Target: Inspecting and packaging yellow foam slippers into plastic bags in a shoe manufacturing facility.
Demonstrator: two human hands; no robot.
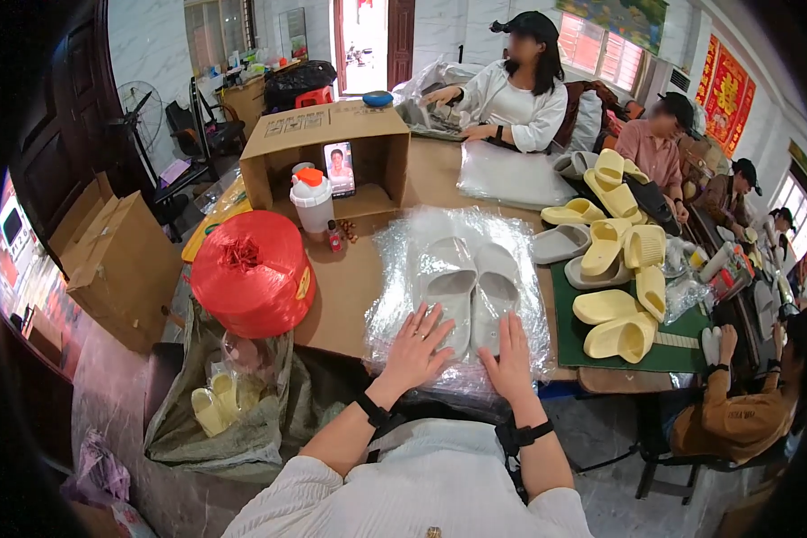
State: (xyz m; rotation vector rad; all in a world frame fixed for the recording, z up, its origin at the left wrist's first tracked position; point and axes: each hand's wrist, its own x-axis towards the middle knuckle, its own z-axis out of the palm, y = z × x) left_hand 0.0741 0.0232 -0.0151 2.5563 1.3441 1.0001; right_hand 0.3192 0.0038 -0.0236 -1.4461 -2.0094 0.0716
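Note:
A pair of pale grey slippers (469,285) lies side by side inside a clear plastic bag (403,247) on the brown table (341,287). My left hand (415,345) presses flat, fingers spread, on the bag's near end over the left slipper. My right hand (512,352) lies flat on the bag beside it, over the right slipper's heel. Both wrists wear black straps.
A big red spool of string (253,272) stands left of the bag. Behind it are an open cardboard box (327,143) with a phone and a white bottle (313,199). Yellow and grey slippers (611,269) are heaped at right. Other people sit across and right. A sack (224,403) holds yellow slippers.

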